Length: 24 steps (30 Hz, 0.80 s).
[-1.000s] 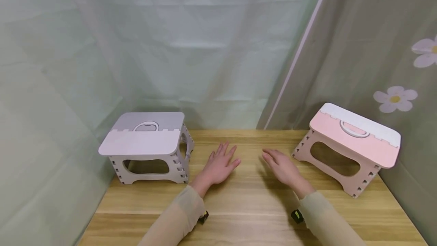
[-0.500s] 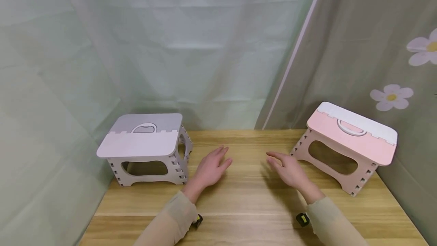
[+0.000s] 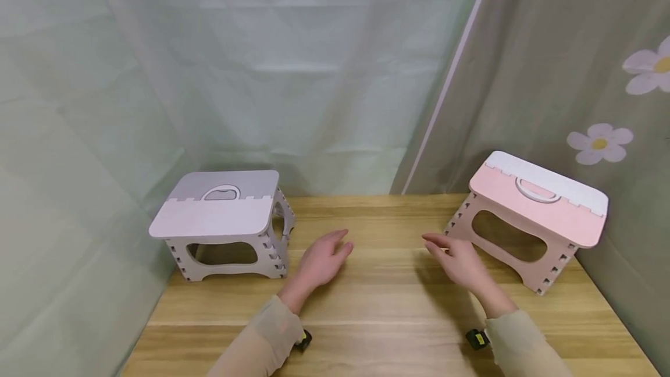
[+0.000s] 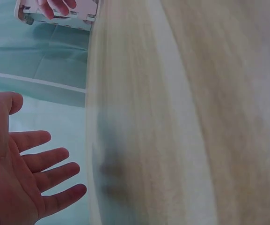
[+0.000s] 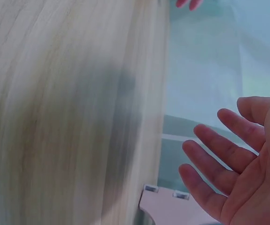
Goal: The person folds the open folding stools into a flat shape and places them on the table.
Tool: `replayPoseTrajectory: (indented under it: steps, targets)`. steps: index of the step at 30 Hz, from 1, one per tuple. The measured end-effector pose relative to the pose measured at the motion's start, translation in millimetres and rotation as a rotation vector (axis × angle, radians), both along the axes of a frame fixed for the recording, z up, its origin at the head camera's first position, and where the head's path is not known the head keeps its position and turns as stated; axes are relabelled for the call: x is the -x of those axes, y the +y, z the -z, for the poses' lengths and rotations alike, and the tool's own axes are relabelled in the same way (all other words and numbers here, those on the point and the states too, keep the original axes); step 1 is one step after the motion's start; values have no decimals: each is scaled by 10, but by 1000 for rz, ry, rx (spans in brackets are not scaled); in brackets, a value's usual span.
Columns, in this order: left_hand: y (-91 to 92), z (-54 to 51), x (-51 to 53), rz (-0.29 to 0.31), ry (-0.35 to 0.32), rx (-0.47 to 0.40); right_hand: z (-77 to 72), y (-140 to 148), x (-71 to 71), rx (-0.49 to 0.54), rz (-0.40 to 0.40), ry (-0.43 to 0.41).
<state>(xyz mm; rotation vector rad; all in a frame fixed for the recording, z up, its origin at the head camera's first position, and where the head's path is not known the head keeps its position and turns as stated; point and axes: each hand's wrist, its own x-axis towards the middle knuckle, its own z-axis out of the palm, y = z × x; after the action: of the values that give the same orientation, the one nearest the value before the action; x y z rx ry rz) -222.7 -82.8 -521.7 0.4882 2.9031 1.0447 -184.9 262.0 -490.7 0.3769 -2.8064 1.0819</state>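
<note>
Left hand: your left hand (image 3: 320, 260) hangs above the surface just right of the near stool, palm facing inward; its grip is wide and relaxed, fingers parted, with hold of nothing.
Right hand: your right hand (image 3: 462, 262) is also raised, level with the other; its grip is loose, fingers gently bent and spread, with hold of nothing.
Lilac stool: the lilac-and-grey plastic folding stool (image 3: 211, 219) stands upright and unfolded at your left, an arched handle in the middle of its top.
Pink stool: the pink-and-white plastic folding stool (image 3: 541, 207) stands upright and unfolded at your right, turned at an angle; in the head view your right hand overlaps one of its legs.
Surface: both stools rest on the light wood-grain surface (image 3: 387, 307), the hands' shadows falling on it.
Sleeves: you wear beige sleeves (image 3: 277, 327).
Backdrop: a pale green cloth (image 3: 319, 86) hangs behind, a grey-brown curtain with white flowers (image 3: 523, 86) at right.
</note>
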Motion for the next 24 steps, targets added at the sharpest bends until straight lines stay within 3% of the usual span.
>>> replayPoseTrajectory:
  steps: [7, 14, 24]
  targets:
    - [-3, -31, -94, 0, -58, -84, -103, 169, -156, 7, 39, -6]
    - [-22, -40, -135, 5, -72, -130, -223, 380, -313, -10, 112, 32]
    - [-89, -72, -181, 12, -78, -211, -378, 669, -517, 73, 244, 210]
